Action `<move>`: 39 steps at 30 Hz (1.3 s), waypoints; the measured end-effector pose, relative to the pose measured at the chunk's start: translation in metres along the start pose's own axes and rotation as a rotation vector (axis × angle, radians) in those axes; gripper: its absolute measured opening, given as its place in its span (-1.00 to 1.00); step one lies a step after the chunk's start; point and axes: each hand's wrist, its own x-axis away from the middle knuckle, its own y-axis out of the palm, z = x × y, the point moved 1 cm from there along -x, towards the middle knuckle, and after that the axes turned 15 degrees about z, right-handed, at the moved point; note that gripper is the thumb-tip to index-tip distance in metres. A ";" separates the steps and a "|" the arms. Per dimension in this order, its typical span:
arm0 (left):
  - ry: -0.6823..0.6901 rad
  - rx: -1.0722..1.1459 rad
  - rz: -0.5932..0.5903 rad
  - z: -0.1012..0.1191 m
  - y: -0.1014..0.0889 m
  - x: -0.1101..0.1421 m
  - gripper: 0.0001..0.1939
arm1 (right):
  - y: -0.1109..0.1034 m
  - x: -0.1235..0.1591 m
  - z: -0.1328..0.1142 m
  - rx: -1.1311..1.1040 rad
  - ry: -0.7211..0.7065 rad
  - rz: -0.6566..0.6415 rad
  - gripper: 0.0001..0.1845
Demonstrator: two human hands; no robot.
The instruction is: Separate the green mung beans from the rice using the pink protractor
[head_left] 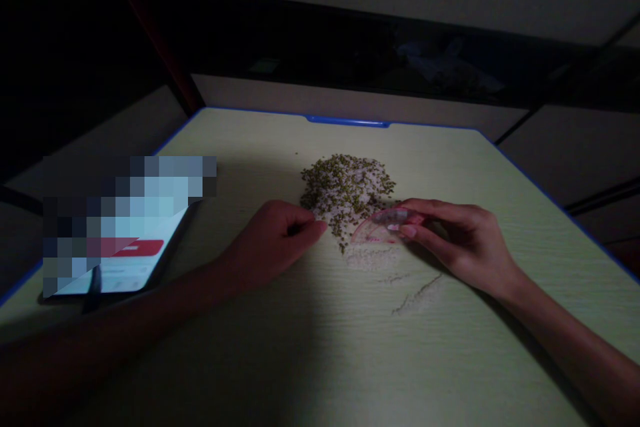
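Note:
A mixed pile of green beans and white rice-like grains (350, 180) lies on the pale table. My right hand (463, 237), at the pile's near right side, pinches a clear protractor (373, 230) with a pinkish curved edge between thumb and fingers. The protractor is held tilted over the near edge of the pile. My left hand (277, 233) is closed at the pile's left front, thumb pressed to the curled fingers; anything in them is hidden or too small to make out. Pale grains (373, 257) lie in a patch just in front of the protractor.
At the left of the table (225, 360) a tablet or large phone (135, 273) lies lit, partly pixelated. A thin line of grains or marks (417, 293) runs nearer me. The table has a blue rim with a raised blue lip (347, 122) at the far edge. Surroundings are dark.

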 end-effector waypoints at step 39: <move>-0.023 -0.019 -0.010 0.001 0.001 0.000 -0.63 | 0.008 -0.001 -0.009 -0.016 -0.058 -0.031 -0.71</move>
